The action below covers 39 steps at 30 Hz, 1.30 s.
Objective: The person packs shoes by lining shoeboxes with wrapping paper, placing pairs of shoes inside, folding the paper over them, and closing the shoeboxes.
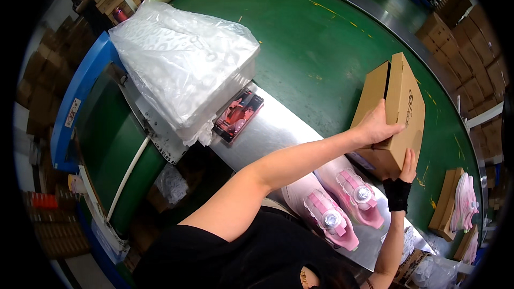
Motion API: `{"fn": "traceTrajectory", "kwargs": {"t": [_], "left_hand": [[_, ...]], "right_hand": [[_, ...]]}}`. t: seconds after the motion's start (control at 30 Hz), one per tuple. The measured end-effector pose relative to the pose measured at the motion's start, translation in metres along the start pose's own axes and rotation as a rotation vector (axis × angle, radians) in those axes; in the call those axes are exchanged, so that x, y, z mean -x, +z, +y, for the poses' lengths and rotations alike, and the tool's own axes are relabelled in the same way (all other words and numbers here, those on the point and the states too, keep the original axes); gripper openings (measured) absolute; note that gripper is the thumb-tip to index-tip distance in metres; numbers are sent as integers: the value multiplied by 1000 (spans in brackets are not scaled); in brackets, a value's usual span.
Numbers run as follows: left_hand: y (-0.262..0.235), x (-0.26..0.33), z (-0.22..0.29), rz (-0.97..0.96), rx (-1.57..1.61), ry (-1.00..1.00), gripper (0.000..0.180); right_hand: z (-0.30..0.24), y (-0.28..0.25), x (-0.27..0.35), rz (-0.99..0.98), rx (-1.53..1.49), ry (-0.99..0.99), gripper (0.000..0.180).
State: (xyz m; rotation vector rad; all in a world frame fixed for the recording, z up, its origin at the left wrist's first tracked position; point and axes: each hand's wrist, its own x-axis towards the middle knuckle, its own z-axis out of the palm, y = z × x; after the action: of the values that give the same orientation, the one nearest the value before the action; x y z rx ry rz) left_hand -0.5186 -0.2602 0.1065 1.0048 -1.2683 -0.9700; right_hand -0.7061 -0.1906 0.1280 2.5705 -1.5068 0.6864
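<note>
A brown cardboard shoebox (409,104) stands tilted at the right, over the edge between the metal table and the green belt. A dark gap shows between its lid and body. My left hand (379,124) grips its near side, the thumb lying on the lid face and the other fingers partly hidden. My right hand (409,167), below a black wristband, holds the lid's lower edge. Beneath my left forearm lie two pink-and-white sneakers, one sneaker (327,215) nearer me and the other sneaker (357,195) closer to the box. Silvery round pieces sit on both.
A large stack under clear plastic wrap (184,56) stands at left, beside a phone (239,115) with a lit screen. The green conveyor belt (300,37) curves around the metal table (284,131). Farther right, pink shoes (465,203) lie by an open box (445,206).
</note>
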Motion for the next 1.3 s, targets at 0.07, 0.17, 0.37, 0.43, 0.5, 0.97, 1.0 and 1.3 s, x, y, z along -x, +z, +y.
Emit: {"fn": "traceTrajectory", "kwargs": {"t": [0.07,0.17,0.37,0.43,0.5,0.97,1.0,1.3], "left_hand": [[2,2,30,-5,32,-210,86],[-9,21,20,18,-398,25,78],[-42,49,-32,-242,-874,469,36],[-45,49,-30,-272,-872,467,31],[-49,47,-26,-252,-806,419,30],[-337,48,81,531,-1074,322,22],[-365,57,86,554,-1215,190,22],[-407,97,62,132,-1511,-748,91]], "right_hand": [[27,13,5,123,-116,22,65],[71,4,26,308,-708,522,48],[182,-26,126,408,-1093,1242,38],[211,-12,205,-10,-316,1218,41],[181,3,230,-255,281,1019,39],[110,0,250,-15,341,788,36],[112,0,252,-21,339,785,36],[119,-8,256,-153,132,1063,32]]}}
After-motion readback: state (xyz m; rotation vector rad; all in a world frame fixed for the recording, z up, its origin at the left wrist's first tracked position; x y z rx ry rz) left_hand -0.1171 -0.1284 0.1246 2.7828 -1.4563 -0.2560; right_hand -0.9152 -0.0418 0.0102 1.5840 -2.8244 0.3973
